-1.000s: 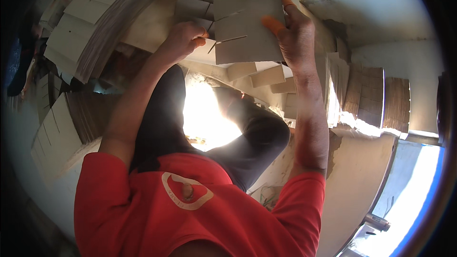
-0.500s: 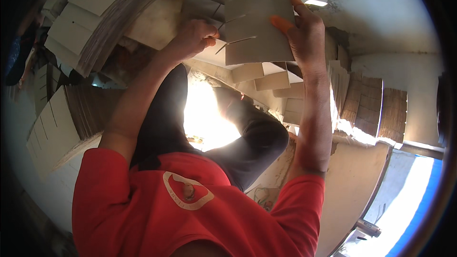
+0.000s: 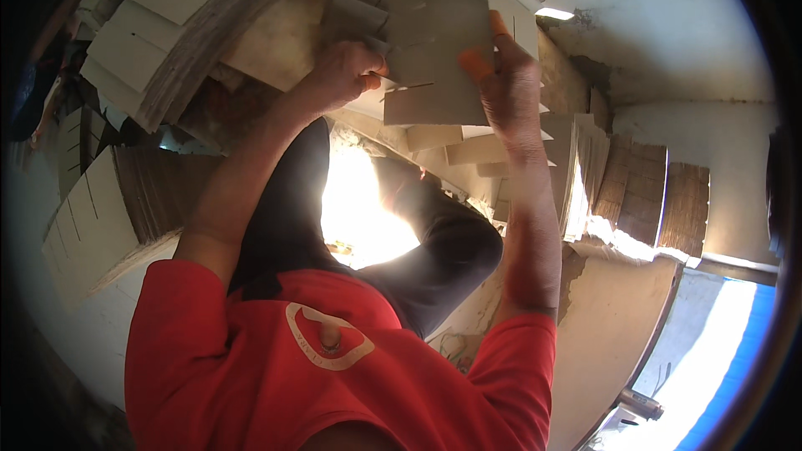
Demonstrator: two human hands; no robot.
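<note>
In front of me a grey-brown slotted cardboard sheet [image 3: 436, 33] is held upright, with short slits along its left edge. My right hand [image 3: 511, 88] grips the sheet's right edge between thumb and fingers, with orange covers on the fingertips. At the left edge my left hand [image 3: 347, 73] is closed, its orange-covered fingers pinching a cardboard divider strip [image 3: 368, 103] next to the sheet's slits. More grey divider strips [image 3: 357, 17] stick out to the left of the sheet, above my left hand. The ends of the strips behind the sheet are hidden.
A tall stack of slotted cardboard [image 3: 171, 58] leans at the upper left, with another stack [image 3: 154, 192] below it. Further cardboard bundles [image 3: 639, 192] stand along the right. Bright light falls between my bent legs [image 3: 439, 242]. A blue sheet [image 3: 739, 367] lies at lower right.
My right hand has shifted left and slightly down, bringing the slotted sheet closer to my left hand. The left hand has barely moved and stays closed.
</note>
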